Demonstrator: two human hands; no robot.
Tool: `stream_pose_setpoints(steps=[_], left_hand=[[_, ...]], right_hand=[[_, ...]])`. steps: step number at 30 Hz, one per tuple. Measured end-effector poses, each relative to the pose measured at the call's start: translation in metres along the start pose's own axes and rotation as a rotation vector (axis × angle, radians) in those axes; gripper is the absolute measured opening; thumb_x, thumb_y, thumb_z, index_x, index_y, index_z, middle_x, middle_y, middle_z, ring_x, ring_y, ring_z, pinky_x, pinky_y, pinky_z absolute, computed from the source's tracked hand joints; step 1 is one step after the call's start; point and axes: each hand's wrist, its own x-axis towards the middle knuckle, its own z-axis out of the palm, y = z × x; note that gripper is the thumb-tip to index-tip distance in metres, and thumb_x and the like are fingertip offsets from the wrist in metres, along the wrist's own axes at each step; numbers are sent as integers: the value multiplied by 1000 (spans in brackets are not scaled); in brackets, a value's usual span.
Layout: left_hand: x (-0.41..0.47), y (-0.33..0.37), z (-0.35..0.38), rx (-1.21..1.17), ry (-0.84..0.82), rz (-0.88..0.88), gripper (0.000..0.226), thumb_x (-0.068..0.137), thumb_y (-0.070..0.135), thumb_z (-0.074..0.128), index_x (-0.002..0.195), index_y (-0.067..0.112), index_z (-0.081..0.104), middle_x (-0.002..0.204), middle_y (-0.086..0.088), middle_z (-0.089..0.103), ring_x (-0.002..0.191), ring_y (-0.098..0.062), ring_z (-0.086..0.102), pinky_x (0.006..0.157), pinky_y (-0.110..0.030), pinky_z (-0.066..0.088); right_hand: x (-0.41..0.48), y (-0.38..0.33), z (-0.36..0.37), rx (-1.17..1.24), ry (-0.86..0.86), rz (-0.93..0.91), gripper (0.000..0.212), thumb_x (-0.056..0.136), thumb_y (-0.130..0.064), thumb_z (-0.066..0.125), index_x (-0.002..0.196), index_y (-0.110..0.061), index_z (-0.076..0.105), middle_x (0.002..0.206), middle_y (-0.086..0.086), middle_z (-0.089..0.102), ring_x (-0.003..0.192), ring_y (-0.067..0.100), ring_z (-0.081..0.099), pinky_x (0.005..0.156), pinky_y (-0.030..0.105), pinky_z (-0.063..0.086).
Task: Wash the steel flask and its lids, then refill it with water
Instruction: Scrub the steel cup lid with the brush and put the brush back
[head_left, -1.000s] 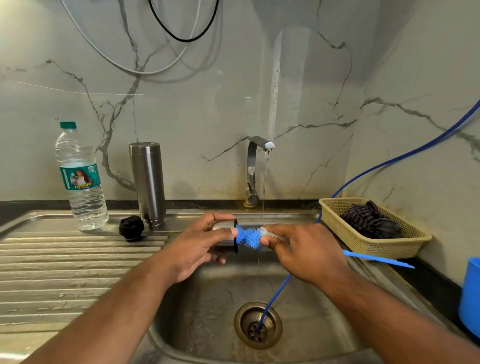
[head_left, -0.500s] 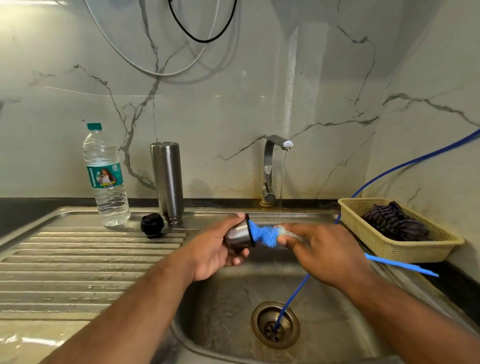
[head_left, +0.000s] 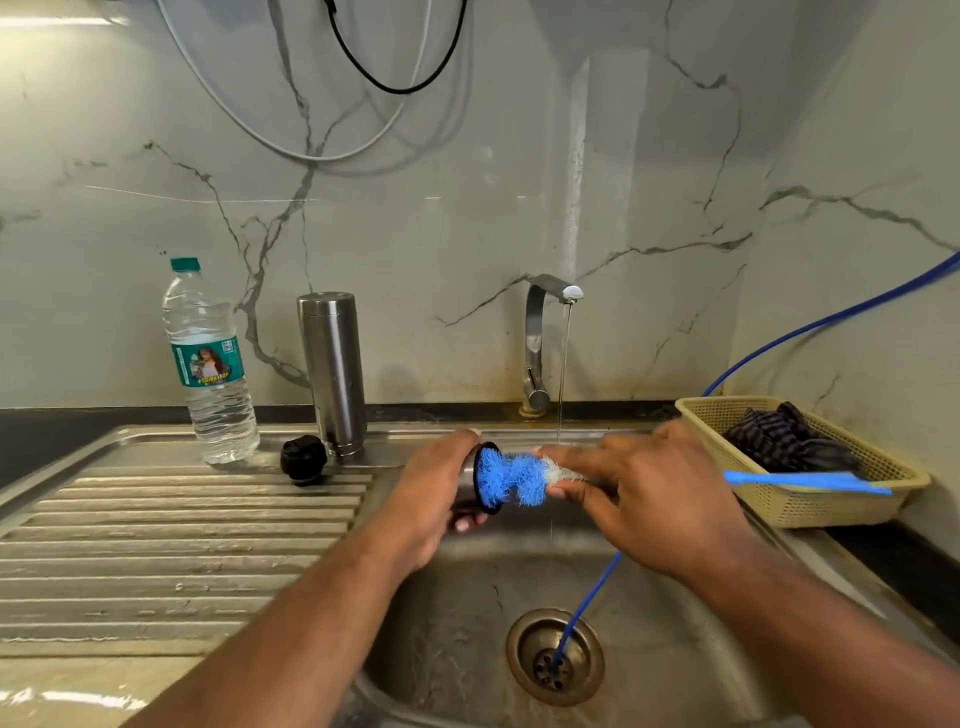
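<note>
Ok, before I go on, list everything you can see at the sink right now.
steel flask: 1, silver, upright on the sink ledge
stopper: 1, black, beside the flask's base
cup lid: 1, steel, black rim, in left grip
bottle brush: 1, blue, bristles at the lid's mouth
water bottle: 1, clear, green cap, left of flask
tap: 1, steel, running
basket: 1, beige, right of basin, holds dark cloth
hose: 1, blue, runs into the drain
cables: count unclear, white and black, looped on the wall
sink: 1, steel, draining board on its left
left grip: 1, bare hand, holds the cup lid
right grip: 1, bare hand, holds the brush
</note>
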Motion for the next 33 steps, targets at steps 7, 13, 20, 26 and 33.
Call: stream_pose_setpoints(steps=[7,13,20,26,33], left_hand=[[1,5,-8,235,-100,-34,37,106,41,44,99,10,64,72,-12,67,52,-17,58,39,-23,35],[-1,8,1,104,44,173,30,104,36,49,100,11,66,90,-10,68,71,-18,69,48,-22,47],[-4,3,-15,439,-59,-276,48,105,50,43,107,9,67,73,-10,68,46,-13,52,38,-19,32],[-3,7,-12,130,-52,-254,45,105,44,39,105,3,57,63,-12,60,44,-15,47,33,-19,26],[-7,9,-1,459,101,91,38,106,42,41,97,12,62,86,-14,67,63,-20,63,43,-25,42]], right_hand=[[-1,2,-6,-83,169,-71,35,98,-56,48,125,-49,68,80,-9,65,73,16,61,76,37,42],[-2,-7,-6,439,-212,251,28,96,-67,49,96,-51,72,68,-12,68,64,4,60,68,32,53],[-2,8,-1,-114,253,-383,30,95,-37,66,125,-40,71,79,-4,61,68,21,57,82,41,36],[-3,-6,-2,-39,173,-224,31,97,-51,57,121,-39,72,70,-10,59,61,14,52,77,33,26],[1,-16,-18,157,-119,121,39,91,-73,49,123,-56,65,96,-17,77,88,5,68,78,26,39]])
